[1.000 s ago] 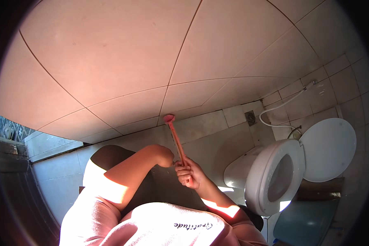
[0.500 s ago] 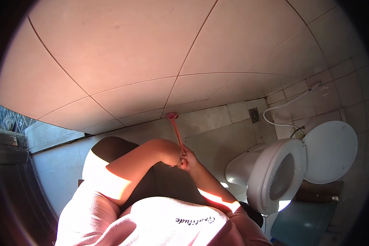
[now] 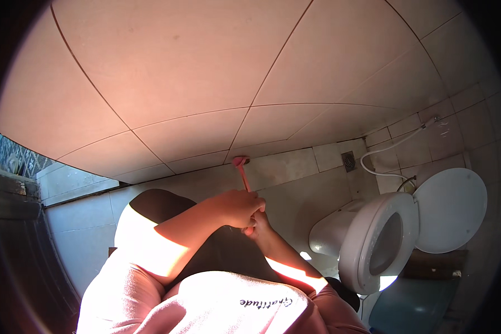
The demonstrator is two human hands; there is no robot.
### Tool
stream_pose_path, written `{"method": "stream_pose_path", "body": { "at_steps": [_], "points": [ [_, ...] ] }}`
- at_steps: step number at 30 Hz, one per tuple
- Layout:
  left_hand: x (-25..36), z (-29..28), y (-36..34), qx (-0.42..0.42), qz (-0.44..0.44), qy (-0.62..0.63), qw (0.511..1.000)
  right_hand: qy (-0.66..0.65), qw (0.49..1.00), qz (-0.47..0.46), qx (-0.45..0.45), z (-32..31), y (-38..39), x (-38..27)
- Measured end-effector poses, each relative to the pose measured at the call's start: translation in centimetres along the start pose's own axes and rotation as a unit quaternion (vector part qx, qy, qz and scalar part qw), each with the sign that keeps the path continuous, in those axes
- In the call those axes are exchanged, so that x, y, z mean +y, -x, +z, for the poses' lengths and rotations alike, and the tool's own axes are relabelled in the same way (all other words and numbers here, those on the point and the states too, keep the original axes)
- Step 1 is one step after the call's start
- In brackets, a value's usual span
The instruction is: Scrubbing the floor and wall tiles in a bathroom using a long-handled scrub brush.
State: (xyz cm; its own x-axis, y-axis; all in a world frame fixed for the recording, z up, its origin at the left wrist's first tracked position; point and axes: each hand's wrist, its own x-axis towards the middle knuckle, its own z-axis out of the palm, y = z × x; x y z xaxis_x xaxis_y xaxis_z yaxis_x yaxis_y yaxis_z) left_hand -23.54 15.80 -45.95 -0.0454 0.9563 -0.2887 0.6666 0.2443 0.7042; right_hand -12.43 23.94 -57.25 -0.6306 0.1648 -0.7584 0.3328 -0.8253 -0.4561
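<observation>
Both my hands are closed around the handle of a long pink scrub brush, one above the other. My left hand is wrapped round the handle on the side nearer the brush head. Behind it, closer to my body, my right hand grips the end, and its fingers are partly covered by the left. The brush head touches the floor where it meets the tiled wall. Its bristles show only as a small dark patch.
To my right stands a white toilet with its lid raised. A white hose runs along the wall behind it, near a square floor drain. My dark-covered knee is at the left. A low ledge lies farther left.
My left hand has slid forward along the handle, so less of it shows. The brush head has turned slightly and shows some dark bristles. The whole view has shifted a little.
</observation>
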Motion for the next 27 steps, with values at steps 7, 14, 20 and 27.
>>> {"method": "stream_pose_path", "body": {
  "at_steps": [7,14,20,27],
  "points": [
    [1.2,-0.4,-0.9,-0.034,0.001,-0.029,0.999,-0.134,0.987,-0.041,0.084,-6.8,-4.4,-7.5],
    [-0.5,0.8,-1.5,-0.043,-0.005,-0.003,0.999,0.005,0.996,-0.079,0.042,-1.7,-3.4,4.5],
    [-0.3,0.3,-1.1,-0.064,-0.009,-0.026,0.998,-0.172,0.979,-0.054,0.099,-6.7,-6.4,-6.8],
    [-1.3,0.8,-2.5,-0.008,0.017,0.004,1.0,-0.018,0.999,-0.038,0.025,-1.0,-1.0,1.8]
  ]
}}
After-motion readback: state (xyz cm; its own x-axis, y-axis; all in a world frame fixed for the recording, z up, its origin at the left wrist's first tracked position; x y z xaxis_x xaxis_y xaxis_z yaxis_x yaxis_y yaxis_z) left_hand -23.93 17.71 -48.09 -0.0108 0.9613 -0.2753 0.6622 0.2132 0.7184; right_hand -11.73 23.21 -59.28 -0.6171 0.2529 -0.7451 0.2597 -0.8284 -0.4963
